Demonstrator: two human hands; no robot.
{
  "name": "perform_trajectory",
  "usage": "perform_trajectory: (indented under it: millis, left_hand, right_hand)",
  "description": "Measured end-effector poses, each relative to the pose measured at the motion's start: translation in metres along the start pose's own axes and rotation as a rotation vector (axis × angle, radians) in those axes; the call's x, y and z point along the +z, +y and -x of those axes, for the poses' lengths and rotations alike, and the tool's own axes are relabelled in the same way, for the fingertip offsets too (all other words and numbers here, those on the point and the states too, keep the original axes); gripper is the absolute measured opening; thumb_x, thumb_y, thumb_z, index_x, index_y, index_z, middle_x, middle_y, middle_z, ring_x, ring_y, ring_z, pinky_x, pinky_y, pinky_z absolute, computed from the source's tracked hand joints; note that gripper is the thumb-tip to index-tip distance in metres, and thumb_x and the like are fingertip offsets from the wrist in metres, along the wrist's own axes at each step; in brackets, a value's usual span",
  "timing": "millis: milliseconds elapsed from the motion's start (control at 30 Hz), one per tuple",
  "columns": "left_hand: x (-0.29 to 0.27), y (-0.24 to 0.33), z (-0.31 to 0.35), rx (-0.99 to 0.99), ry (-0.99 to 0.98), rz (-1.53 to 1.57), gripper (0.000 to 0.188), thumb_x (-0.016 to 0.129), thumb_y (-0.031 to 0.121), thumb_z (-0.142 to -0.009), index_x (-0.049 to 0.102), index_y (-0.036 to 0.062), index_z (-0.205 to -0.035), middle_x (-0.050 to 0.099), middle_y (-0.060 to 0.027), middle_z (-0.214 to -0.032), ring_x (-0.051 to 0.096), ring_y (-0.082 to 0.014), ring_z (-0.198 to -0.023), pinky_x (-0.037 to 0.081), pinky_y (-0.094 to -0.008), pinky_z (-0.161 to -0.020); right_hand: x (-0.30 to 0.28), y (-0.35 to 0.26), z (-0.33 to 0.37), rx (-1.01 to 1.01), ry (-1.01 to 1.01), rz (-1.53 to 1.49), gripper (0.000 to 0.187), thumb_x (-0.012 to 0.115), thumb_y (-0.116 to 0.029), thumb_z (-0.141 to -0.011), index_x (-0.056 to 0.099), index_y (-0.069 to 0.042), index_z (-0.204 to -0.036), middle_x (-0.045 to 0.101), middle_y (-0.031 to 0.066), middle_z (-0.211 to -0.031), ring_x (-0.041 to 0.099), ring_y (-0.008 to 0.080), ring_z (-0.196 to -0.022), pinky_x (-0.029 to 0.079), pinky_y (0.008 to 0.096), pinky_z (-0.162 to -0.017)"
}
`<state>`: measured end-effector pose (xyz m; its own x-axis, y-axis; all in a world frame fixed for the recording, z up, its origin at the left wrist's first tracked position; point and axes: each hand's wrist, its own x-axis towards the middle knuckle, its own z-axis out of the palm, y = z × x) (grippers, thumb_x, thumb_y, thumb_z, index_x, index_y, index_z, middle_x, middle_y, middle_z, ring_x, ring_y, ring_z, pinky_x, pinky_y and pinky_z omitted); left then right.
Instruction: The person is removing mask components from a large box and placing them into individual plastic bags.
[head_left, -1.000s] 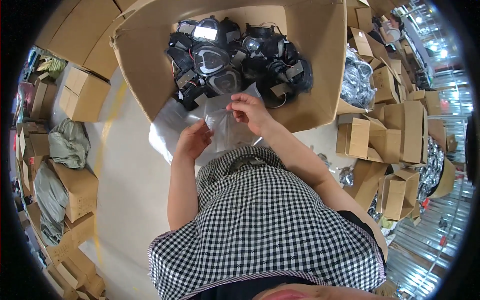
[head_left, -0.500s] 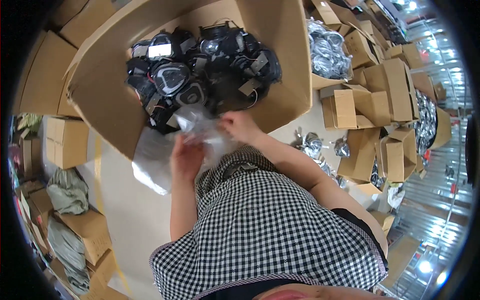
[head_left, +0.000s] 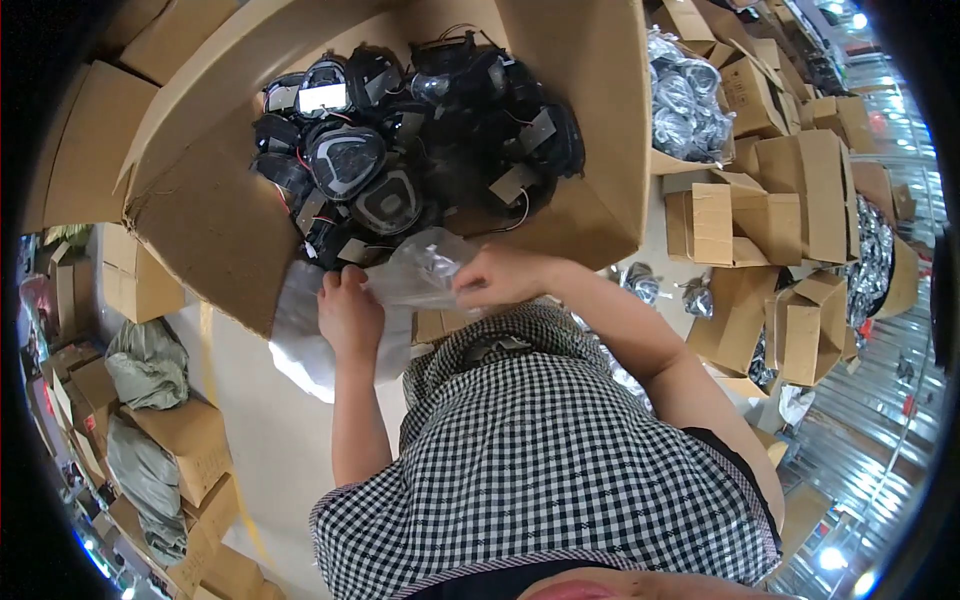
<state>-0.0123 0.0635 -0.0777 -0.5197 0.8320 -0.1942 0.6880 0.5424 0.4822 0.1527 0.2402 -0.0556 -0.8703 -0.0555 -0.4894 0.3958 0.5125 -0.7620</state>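
Note:
A clear plastic bag [head_left: 418, 272] is stretched between my hands at the near side of a large open carton [head_left: 590, 215]. My right hand [head_left: 498, 278] pinches the bag's right end, fingers closed. At the bag's left part, my left hand [head_left: 350, 308] has its fingers bent over the film. More whitish plastic film [head_left: 300, 350] hangs below and left of that hand, over the carton's near edge. Inside the carton lie several black lamp-like units [head_left: 345, 162] with grey trim, metal plates and thin wires. The bag's near folds are partly hidden by my fingers.
Open cardboard boxes [head_left: 735, 225] crowd the right side, one holding silvery bagged parts [head_left: 690, 105]. A few bagged pieces [head_left: 640, 283] lie on the floor there. Left are a closed carton [head_left: 140, 275] and grey-green sacks [head_left: 145, 365] on boxes.
My hands have moved apart, the right one to the right and slightly down, drawing the bag out between them. The blurred, bunched film is now spread wider.

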Motion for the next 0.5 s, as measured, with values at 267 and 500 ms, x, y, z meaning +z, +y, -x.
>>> perform_trajectory:
  millis: [267, 500]
  left_hand:
    - [0.056, -0.008, -0.066, 0.036, 0.429, -0.413, 0.014, 0.055, 0.022, -0.081, 0.067, 0.019, -0.088, 0.066, -0.0068, -0.08, 0.058, -0.0279, -0.086, 0.033, -0.0513, -0.09]
    - [0.119, -0.043, -0.094, 0.042, 0.045, -0.513, 0.066, 0.052, 0.007, -0.082, 0.025, 0.0201, -0.141, 0.029, -0.0195, -0.143, 0.064, -0.034, -0.078, 0.052, -0.0438, -0.055]
  right_hand:
    - [-0.086, 0.117, -0.023, 0.639, 1.094, 0.535, 0.062, 0.068, -0.025, -0.076, 0.044, -0.005, -0.13, 0.041, 0.0187, -0.135, 0.045, 0.0376, -0.117, 0.039, 0.0444, -0.096]
    - [-0.091, 0.158, -0.052, 0.752, 1.298, 0.443, 0.071, 0.07, -0.02, -0.068, 0.042, -0.008, -0.131, 0.043, 0.0202, -0.123, 0.039, 0.0386, -0.115, 0.038, 0.0476, -0.091]
